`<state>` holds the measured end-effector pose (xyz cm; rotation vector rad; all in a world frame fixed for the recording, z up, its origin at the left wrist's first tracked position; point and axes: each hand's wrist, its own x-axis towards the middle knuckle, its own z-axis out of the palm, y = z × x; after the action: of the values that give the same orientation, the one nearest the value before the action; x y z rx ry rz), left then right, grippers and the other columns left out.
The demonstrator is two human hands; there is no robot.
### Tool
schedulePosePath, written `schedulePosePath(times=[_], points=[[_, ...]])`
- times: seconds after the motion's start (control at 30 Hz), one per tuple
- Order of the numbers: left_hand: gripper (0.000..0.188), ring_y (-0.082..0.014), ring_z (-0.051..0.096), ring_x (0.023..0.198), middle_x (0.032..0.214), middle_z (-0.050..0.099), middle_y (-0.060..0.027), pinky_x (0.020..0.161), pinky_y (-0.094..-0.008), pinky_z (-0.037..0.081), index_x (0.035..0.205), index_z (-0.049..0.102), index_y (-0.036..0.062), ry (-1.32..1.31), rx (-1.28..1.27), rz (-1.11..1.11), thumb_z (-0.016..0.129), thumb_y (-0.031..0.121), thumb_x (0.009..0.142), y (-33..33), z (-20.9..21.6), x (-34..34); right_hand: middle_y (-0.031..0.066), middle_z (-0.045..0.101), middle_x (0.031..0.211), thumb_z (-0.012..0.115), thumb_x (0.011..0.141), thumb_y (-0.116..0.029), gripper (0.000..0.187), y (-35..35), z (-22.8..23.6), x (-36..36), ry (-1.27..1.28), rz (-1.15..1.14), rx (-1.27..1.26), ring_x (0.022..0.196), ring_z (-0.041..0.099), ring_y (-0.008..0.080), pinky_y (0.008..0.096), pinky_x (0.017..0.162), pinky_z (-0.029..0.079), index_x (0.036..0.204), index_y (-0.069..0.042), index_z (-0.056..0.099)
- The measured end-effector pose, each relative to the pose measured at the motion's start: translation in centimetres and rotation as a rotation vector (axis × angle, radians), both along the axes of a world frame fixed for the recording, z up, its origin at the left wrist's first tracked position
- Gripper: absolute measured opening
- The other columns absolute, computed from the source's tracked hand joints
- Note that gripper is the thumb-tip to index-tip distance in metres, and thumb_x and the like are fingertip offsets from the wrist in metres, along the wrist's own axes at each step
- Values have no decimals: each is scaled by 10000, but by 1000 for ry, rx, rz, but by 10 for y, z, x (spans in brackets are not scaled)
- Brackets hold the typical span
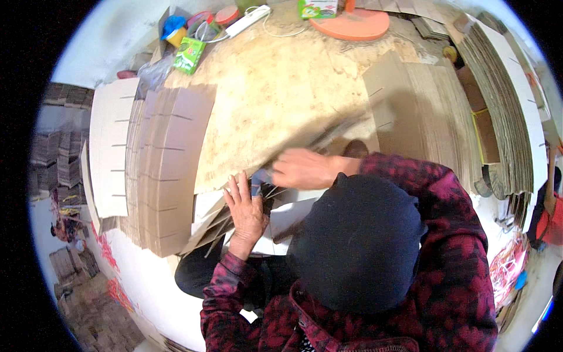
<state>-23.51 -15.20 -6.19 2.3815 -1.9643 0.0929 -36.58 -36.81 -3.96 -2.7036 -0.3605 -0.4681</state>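
My left hand (245, 214) has its fingers stretched out and spread, resting on thin slotted cardboard strips (214, 230) at the table's near edge. Close beside its fingertips is my right hand (300, 169), slightly blurred, with its fingers curled. Something blue (259, 179) shows at the right fingertips; whether it is a covering or a held thing is unclear. A smeared brown cardboard strip (328, 132) slants up to the right beyond this hand. A dark cap (360, 243) hides part of the space below the hands.
Stacked slotted cardboard sheets stand at the left (170, 158) and right (437, 117) of the wooden table (258, 100). Further right is a taller cardboard stack (498, 100). Along the back lie a green box (189, 56), a white power strip (247, 21) and an orange disc (352, 26).
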Motion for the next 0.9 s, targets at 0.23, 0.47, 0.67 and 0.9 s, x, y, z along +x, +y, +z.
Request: schedulePosePath(times=[0.23, 0.47, 0.67, 0.9], points=[[473, -337, 529, 815, 862, 551, -134, 949, -526, 360, 1040, 537, 25, 176, -134, 0, 573, -39, 573, -52, 17, 6, 235, 510, 1268, 622, 722, -50, 312, -56, 30, -178, -219, -732, 44, 1187, 485, 399, 512, 1003, 354, 1031, -20, 587], [179, -356, 531, 675, 696, 521, -158, 603, -444, 425, 805, 590, 3, -55, -534, 109, 594, -64, 639, -19, 132, 49, 259, 356, 1420, 681, 603, -22, 454, -37, 9, -227, 179, -1150, -100, 1319, 346, 417, 544, 1055, 284, 1038, 5, 553], [223, -348, 617, 811, 850, 620, -185, 702, -394, 509, 982, 590, 10, -466, -687, 599, 682, 72, 789, 125, 252, 86, 253, 359, 1424, 664, 653, -19, 486, -23, -21, -242, 106, -1180, -88, 1322, 350, 402, 509, 1063, 285, 1114, 9, 515], [509, -306, 648, 928, 1031, 657, -193, 779, -355, 504, 1310, 471, 35, -464, -773, 1241, 626, 61, 826, 369, 185, 80, 246, 362, 1429, 644, 711, -15, 523, -35, -25, -246, 60, -1202, -114, 1324, 355, 385, 468, 1073, 287, 1203, 13, 469]])
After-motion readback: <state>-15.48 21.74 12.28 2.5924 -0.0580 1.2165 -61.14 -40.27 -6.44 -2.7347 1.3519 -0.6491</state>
